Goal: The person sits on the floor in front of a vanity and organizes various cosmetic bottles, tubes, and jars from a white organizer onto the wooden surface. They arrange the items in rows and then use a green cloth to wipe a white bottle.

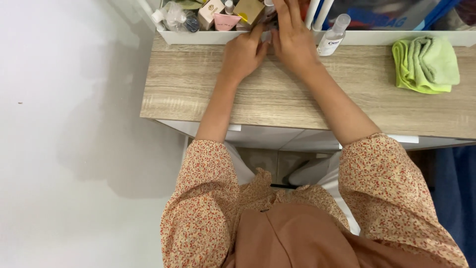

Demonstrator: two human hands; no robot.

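Observation:
Both my hands reach to the far edge of a light wooden desk [277,97], where a white tray [198,37] holds several small cosmetic boxes, tubes and bottles. My left hand [243,53] is curled at the tray's front rim, thumb and forefinger up against it. My right hand [293,38] lies right beside it, with its fingers stretched over the rim into the tray among the items. The fingertips of both hands meet at the rim, and what they hold there, if anything, is hidden. A pink tube [226,22] and a tan box [249,10] stand just left of the hands.
A small clear spray bottle [333,35] stands right of my right hand. A folded green cloth [426,64] lies on the desk at far right. A second white tray [396,37] with a blue bag sits behind it. A white wall [69,124] is on the left.

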